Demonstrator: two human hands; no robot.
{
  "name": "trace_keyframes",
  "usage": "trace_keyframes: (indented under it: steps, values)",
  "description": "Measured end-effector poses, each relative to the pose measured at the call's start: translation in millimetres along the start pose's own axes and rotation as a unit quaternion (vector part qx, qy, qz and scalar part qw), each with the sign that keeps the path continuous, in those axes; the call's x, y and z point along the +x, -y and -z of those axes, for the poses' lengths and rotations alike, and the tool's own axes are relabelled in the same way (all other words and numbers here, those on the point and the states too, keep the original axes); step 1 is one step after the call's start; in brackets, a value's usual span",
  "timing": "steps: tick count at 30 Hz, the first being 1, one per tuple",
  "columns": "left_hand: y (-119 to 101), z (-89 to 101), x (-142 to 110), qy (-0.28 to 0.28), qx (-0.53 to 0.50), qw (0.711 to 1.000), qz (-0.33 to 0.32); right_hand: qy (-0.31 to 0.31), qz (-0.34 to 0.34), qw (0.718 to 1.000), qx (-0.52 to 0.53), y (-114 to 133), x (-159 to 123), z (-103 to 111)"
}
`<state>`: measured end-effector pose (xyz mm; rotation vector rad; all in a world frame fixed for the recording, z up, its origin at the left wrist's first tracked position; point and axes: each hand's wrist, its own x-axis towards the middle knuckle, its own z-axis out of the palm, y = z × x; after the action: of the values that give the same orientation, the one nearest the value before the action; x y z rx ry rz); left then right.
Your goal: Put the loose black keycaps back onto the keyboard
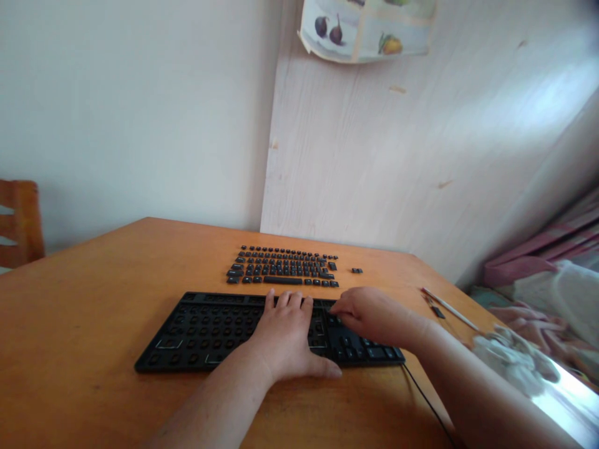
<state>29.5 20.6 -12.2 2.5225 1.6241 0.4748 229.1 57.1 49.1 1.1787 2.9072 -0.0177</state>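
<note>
Nearest, at the table's (107, 299) front, a cable (428, 402) trails from the right end of the keyboard (201, 324), which lies flat. Across its middle the left hand (287, 333) is spread, fingers on the far part, thumb out by the near edge, grasping nothing. The right hand (367, 312) is curled over the keys at right; whether its fingers grip one cannot be told. Just beyond lie loose keycaps (283, 280) in rows, two or so apart at right. Behind stands the wall (187, 125), a fruit picture (365, 31) on its panel (346, 156).
</note>
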Motion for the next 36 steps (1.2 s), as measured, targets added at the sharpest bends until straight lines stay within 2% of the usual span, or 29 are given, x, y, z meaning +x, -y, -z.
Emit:
trace_keyframes:
  steps: [19, 23, 28, 30, 32, 34, 36]
  values:
    - [0, 0.8, 0, 0.001, 0.005, 1.000, -0.004, -0.015, 0.012, 1.000, 0.013, -4, 2, -5]
    - [1, 0.5, 0, 0.004, 0.005, 1.000, -0.004, -0.033, 0.009, 0.999, 0.029, -6, 2, -6]
    - [2, -0.3, 1, 0.000, 0.007, 1.000, -0.005, -0.028, 0.021, 0.997, 0.073, -15, 3, -2]
    - [2, 0.1, 1, 0.004, 0.007, 1.000, -0.005, -0.068, -0.006, 0.993, 0.094, -26, 4, 1]
    - [2, 0.9, 1, 0.008, 0.007, 1.000, -0.004, -0.135, -0.050, 0.984, 0.106, -41, 4, 3]
    - [1, 1.9, 1, 0.010, 0.009, 1.000, -0.003, -0.202, -0.095, 0.968, 0.118, -60, 3, 3]
    - [1, 2.7, 2, 0.012, 0.011, 1.000, -0.002, -0.242, -0.139, 0.951, 0.132, -79, 3, 0]
